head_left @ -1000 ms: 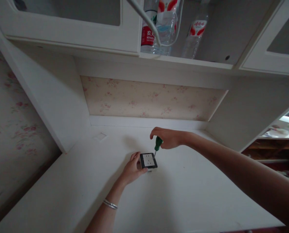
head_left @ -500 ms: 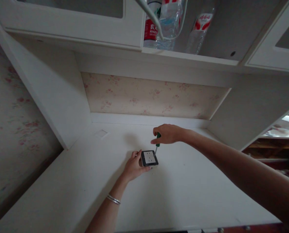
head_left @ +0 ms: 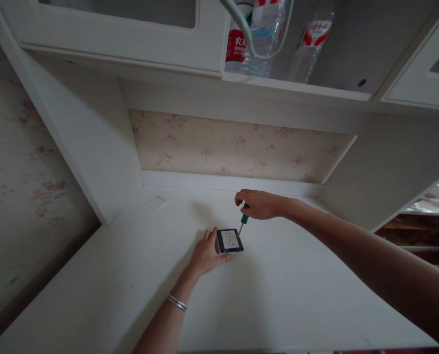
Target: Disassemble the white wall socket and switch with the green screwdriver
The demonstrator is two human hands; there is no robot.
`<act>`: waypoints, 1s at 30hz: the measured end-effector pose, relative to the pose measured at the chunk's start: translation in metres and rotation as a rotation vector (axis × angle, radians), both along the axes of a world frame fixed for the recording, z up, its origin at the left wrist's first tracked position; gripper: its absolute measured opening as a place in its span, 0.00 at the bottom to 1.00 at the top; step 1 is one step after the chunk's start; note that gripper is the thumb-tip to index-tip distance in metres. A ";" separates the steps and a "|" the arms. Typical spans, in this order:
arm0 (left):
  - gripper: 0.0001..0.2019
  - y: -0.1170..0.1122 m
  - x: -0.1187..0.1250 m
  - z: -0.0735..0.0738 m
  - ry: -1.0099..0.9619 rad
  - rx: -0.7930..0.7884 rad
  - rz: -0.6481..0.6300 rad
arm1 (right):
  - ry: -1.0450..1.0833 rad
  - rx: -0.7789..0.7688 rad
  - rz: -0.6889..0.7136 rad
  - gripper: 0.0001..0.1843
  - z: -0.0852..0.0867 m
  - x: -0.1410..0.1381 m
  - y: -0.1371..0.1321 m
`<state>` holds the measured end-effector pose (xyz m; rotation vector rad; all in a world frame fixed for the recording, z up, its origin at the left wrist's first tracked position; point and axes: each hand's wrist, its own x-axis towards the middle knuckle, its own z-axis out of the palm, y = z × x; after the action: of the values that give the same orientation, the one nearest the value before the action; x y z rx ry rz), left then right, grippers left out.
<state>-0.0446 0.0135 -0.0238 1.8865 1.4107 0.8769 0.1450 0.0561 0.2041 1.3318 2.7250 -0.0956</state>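
A square wall socket (head_left: 229,240) with a dark frame and white face lies on the white desk top (head_left: 286,295). My left hand (head_left: 206,254) grips its left side, fingers curled around the edge. My right hand (head_left: 257,203) is closed around the green handle of a screwdriver (head_left: 243,220). The screwdriver stands nearly upright, with its tip down at the socket's right upper edge. A thin bracelet sits on my left wrist.
A white hutch surrounds the desk, with side panels left and right and floral wallpaper (head_left: 237,150) at the back. Plastic water bottles (head_left: 256,34) stand on the shelf above, with a white cable (head_left: 241,24) hanging in front. A small pale square (head_left: 156,202) marks the desk.
Both hands stay on the socket and screwdriver. My right hand has shifted slightly on the handle, showing more or less of the green. The camera has drifted a little, so everything has slid slightly right.
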 end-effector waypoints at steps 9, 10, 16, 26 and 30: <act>0.48 -0.001 0.003 0.006 0.043 0.028 0.012 | 0.095 -0.009 -0.067 0.21 -0.004 0.000 -0.002; 0.48 -0.002 0.003 0.007 0.061 0.023 0.014 | 0.113 -0.027 -0.024 0.24 -0.004 0.000 -0.002; 0.54 -0.001 0.004 0.007 0.105 0.002 0.015 | 0.001 0.071 -0.117 0.16 0.000 -0.005 -0.006; 0.49 -0.003 0.003 0.008 0.079 0.027 0.024 | 0.068 0.018 -0.021 0.24 -0.003 0.002 -0.006; 0.46 -0.004 0.002 0.010 0.064 0.044 0.011 | 0.063 0.050 -0.024 0.10 0.010 0.005 -0.016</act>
<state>-0.0423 0.0095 -0.0140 1.9574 1.4513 0.8665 0.1499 0.0399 0.2139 1.3980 2.7815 -0.0740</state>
